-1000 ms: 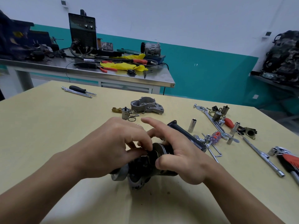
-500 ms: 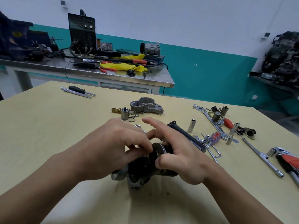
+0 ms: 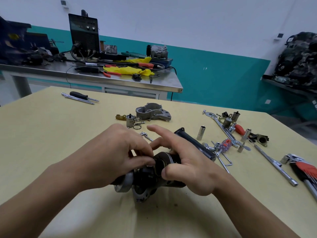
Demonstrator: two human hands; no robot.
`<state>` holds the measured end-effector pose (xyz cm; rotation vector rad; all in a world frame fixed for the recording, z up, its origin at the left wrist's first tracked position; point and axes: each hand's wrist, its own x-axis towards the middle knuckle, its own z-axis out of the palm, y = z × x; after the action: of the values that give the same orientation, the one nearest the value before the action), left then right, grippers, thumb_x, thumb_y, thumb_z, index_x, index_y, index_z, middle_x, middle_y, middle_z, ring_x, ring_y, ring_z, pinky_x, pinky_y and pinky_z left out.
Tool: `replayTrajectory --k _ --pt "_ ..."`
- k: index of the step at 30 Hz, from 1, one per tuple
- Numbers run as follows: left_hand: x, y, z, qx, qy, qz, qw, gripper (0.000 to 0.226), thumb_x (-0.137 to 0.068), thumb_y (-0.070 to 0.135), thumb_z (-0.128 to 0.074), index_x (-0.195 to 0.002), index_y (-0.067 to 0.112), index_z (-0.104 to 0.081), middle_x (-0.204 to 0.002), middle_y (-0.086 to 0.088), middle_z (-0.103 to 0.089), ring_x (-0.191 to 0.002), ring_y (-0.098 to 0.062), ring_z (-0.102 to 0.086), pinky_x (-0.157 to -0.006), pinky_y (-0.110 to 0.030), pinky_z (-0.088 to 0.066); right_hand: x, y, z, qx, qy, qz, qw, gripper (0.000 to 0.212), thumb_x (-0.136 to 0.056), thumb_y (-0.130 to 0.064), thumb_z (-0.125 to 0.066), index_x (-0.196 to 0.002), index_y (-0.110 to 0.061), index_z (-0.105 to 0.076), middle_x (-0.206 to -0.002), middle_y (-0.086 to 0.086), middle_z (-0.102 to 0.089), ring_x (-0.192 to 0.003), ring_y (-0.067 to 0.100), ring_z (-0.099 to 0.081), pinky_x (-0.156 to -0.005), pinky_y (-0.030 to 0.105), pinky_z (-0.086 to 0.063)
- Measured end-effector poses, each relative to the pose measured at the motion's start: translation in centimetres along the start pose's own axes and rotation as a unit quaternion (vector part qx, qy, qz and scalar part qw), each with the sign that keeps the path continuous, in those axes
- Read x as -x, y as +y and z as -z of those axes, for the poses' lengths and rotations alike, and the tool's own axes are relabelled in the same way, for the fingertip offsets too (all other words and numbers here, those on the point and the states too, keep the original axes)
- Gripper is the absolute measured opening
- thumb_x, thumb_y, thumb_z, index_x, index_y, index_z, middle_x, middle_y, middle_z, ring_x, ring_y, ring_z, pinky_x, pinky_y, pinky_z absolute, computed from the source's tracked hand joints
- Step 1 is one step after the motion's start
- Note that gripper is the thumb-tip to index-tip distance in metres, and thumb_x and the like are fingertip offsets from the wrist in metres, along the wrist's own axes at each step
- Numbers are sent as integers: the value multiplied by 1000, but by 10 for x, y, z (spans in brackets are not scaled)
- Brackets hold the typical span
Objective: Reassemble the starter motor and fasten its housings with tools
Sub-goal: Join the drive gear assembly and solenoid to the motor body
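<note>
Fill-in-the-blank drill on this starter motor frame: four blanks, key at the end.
1. Counting the left hand and right hand, ____ hands hold the starter motor.
2. The far-left screwdriver has a ____ handle.
3. The cloth on the steel bench is ____.
4. The upright socket stands to the ____ of the right hand.
Missing words: two; black; yellow; right.

Bare left hand (image 3: 109, 157) and right hand (image 3: 188, 167)
Fingernails are short and trimmed; both forearms (image 3: 248, 208) are uncovered down to the frame's lower edge.
</note>
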<state>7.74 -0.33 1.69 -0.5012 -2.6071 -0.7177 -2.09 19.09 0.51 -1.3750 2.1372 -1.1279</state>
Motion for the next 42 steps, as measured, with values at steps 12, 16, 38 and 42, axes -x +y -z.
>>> replayTrajectory --k 12,16,38,42 --pt "2 3 1 -25 -16 -29 999 14 -82 11 -80 -92 22 -80 -80 11 -72 -70 -3 -62 -64 -22 -51 -1 1 -1 -3 3 5 1000 93 -67 -40 -57 -155 -39 -25 -121 -23 -58 -112 6 -60 -97 34 -54" --pt "1 5 1 -23 -19 -32 999 17 -80 6 -82 -91 20 -80 -81 10 -73 -71 -4 -63 -66 -18 -51 -1 1 -1 0 3 5 1000 93 -67 -39 -57 -155 -40 -25 -120 -23 -58 -112 7 -60 -97 35 -54" --pt "3 12 5 -8 -5 -28 1000 24 -72 -1 -86 -85 18 -80 -79 11 -74 -73 -1 -66 -67 -5 -49 -1 -2 -2 3 1 -1 1000 96 -65 -43 -55 -155 -38 -24 -116 -25 -58 -109 1 -58 -96 32 -51" --pt "4 12 3 -25 -1 -27 999 30 -69 -6 -86 -81 20 -77 -78 11 -71 -73 -4 -64 -65 -3 -45 -1 -3 -2 8 5 -2 1000 93 -69 -35 -58 -155 -39 -23 -116 -26 -57 -115 5 -57 -103 41 -51"
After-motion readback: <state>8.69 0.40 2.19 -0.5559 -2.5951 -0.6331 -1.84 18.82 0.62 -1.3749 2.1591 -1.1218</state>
